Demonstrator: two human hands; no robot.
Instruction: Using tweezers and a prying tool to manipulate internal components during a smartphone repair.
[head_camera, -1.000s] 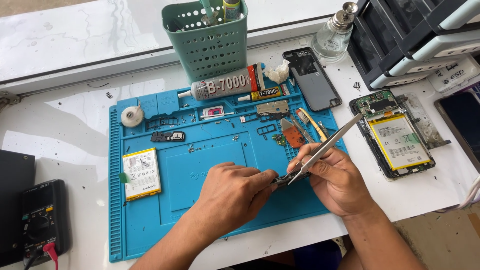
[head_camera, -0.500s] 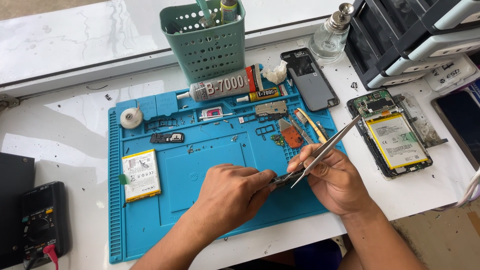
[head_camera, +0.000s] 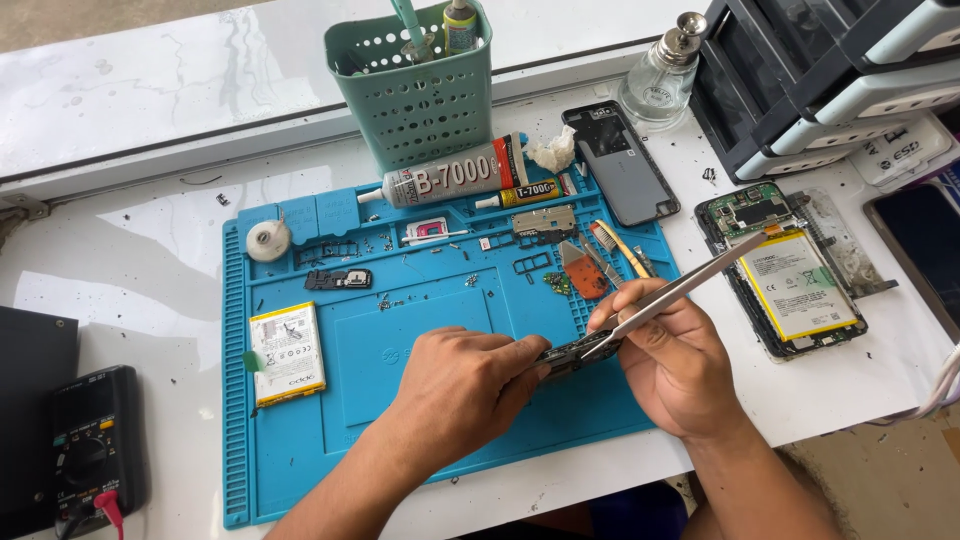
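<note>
2 hands meet at the lower middle of the frame, over a white counter (head_camera: 150, 270) that fills nearly the whole view. On it lies a big blue work mat (head_camera: 300, 440) with raised edges and small trays along its top. At the upper right stands a dark set of drawers (head_camera: 800, 90), and at top centre a green perforated basket (head_camera: 415, 100) holding tools. An opened phone (head_camera: 790, 265) with a yellow-edged battery lies at the right, just off the mat. A dark phone back cover (head_camera: 620, 165) rests at the mat's top right corner, near a clear glass bottle (head_camera: 660, 75). At the lower left sits a black multimeter (head_camera: 90, 450) with a red lead. A large glue tube (head_camera: 450, 178) lies along the mat's top edge, with a smaller tube (head_camera: 520, 192) beside it. A loose white battery (head_camera: 287, 352) lies on the left part of the mat, and a roll of tape (head_camera: 268, 240) near its upper left corner.

The left hand (head_camera: 455, 385) is curled shut, pinching a small dark phone part (head_camera: 565, 355) between thumb and fingertips, just above the mat. The right hand (head_camera: 675, 360) is closed round long metal tweezers (head_camera: 680, 290), whose tips touch that part while the far end slants up toward the opened phone.
</note>
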